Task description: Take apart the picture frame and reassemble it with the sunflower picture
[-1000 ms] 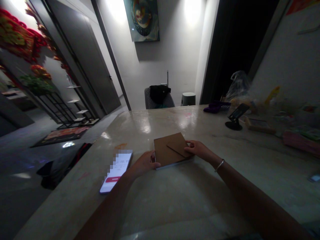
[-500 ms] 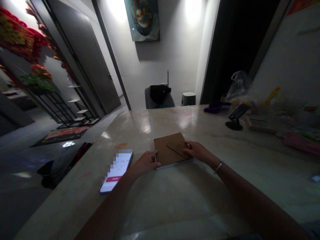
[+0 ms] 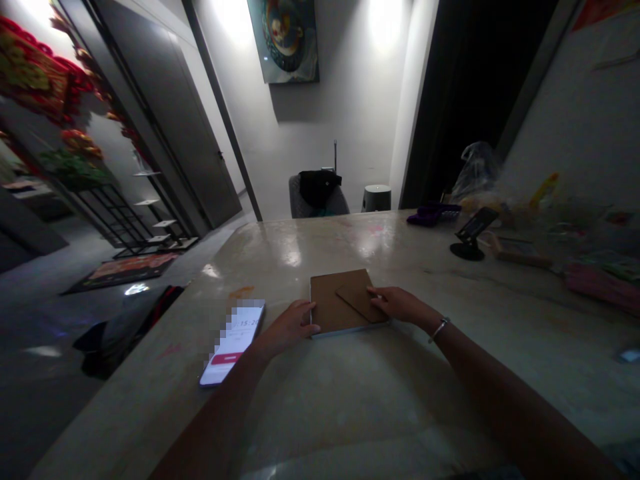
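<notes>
A flat brown board or box with a pale edge (image 3: 325, 303) lies on the glossy stone table (image 3: 320, 400). My left hand (image 3: 295, 323) grips its left edge, thumb at the near corner and fingers along the side. On its right part rests a brown flap or smaller piece (image 3: 357, 301), slanting across the surface. My right hand (image 3: 395, 303), with a bracelet at the wrist, pinches the right side of that flap. To the left of my left hand lies a lit phone (image 3: 237, 337), partly pixelated.
A black phone stand (image 3: 470, 237) is at the right back, beside a wooden frame (image 3: 520, 250), a purple item (image 3: 433, 213) and plastic bags (image 3: 480, 173). A chair (image 3: 295, 197) stands beyond the table's far edge.
The brown board has turned slightly, its far edge now more level. My right hand has shifted a little with the flap. My left hand stays at the left edge.
</notes>
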`<state>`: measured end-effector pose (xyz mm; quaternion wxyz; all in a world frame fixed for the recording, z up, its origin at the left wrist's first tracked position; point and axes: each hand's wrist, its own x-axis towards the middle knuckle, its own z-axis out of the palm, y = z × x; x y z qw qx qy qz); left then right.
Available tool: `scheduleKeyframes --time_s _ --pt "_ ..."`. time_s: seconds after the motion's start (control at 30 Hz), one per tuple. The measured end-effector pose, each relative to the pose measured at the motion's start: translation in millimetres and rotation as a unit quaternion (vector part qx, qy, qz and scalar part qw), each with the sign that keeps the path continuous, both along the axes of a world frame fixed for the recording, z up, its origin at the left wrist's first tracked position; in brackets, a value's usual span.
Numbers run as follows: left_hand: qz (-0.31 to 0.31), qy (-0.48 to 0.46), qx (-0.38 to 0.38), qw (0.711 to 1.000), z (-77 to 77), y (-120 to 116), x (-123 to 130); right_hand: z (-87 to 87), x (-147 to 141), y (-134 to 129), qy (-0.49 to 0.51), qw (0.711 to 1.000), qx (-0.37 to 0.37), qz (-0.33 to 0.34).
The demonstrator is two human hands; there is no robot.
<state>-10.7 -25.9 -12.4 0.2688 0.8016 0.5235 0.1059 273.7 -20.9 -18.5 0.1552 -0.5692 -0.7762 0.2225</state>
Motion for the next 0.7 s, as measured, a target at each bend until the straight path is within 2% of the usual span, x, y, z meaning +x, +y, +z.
scheduleKeyframes --time_s 0.17,0.33,0.53,0.7 --pt "-0.010 0.005 0.007 1.000 -5.1 1.9 -2.6 6.0 15.6 -1.2 0.030 0.993 -0.089 0.077" --pt "-0.022 0.028 -0.001 0.999 -0.7 0.3 -0.2 9.4 26.0 1.1 0.058 0.980 -0.147 0.121" --pt "-0.036 0.037 -0.007 0.999 8.6 -4.5 5.5 8.4 24.1 2.0 0.063 0.982 -0.135 0.120" --pt "-0.044 0.034 -0.005 0.998 7.7 -3.4 6.3 5.5 21.3 0.9 0.046 0.986 -0.117 0.105"
